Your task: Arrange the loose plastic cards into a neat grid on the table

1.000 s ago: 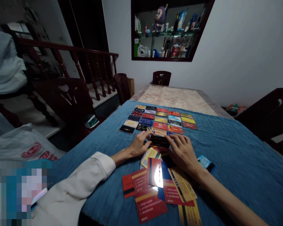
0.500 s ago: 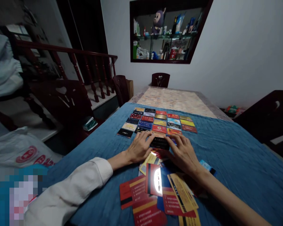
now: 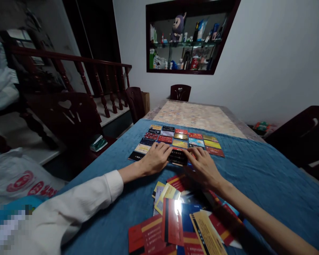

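Between my two hands is a black card (image 3: 177, 157) with light print, its short ends pinched by my fingers. My left hand (image 3: 157, 158) grips its left end, fingers bent and close together. On the other end, my right hand (image 3: 202, 164) has its fingertips closed. The card is over the near edge of columns of overlapping cards (image 3: 180, 143) laid on the blue cloth, and my hands hide part of them. Closer to me lies a loose pile of cards, with a red card (image 3: 169, 221) and a yellow card (image 3: 206, 233) on top.
A blue cloth (image 3: 101, 209) covers the near part of the table; its far part has a patterned cover (image 3: 194, 115). Dark wooden chairs (image 3: 180, 92) stand around it. On the left are a white plastic bag (image 3: 18, 177) and a green packet (image 3: 98, 143) on a chair.
Both hands have moved forward with the black card, from just in front of the card columns to over their near edge. More of the loose pile shows. The view has shifted slightly.
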Demonstrator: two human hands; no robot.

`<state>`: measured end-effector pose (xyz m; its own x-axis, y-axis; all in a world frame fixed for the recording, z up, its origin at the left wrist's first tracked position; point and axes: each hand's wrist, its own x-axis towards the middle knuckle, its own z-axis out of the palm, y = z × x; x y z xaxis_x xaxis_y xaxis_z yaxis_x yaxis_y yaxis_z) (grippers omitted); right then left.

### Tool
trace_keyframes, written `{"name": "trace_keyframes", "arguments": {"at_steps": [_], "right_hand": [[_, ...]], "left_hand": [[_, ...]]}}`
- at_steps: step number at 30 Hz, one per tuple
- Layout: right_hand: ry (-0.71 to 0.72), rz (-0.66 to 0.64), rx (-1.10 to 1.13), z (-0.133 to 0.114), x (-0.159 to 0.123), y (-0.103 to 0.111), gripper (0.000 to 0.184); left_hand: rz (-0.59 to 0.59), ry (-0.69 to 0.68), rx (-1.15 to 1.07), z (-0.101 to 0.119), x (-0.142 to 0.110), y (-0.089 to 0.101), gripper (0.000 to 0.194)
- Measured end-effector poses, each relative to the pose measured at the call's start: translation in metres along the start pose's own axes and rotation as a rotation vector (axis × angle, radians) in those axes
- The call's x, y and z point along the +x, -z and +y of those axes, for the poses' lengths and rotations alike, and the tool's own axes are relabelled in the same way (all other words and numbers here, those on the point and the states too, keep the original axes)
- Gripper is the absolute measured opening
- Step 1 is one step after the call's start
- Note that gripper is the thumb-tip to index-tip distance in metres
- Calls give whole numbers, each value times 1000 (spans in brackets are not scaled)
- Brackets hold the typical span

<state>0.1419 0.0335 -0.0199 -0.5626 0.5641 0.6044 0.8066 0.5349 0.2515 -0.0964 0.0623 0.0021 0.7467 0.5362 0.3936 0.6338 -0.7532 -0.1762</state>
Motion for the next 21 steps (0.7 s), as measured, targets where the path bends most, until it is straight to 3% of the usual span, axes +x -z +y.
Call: {"name": "trace_keyframes", "arguments": {"at_steps": [9, 21], "right_hand": [[8, -31, 52, 34, 40, -21, 45], [-22, -122, 67, 89, 103, -72, 35]], "left_hand": [[-26, -13, -7, -47, 35, 1, 47], [-99, 73, 99, -104, 91, -14, 39]]}}
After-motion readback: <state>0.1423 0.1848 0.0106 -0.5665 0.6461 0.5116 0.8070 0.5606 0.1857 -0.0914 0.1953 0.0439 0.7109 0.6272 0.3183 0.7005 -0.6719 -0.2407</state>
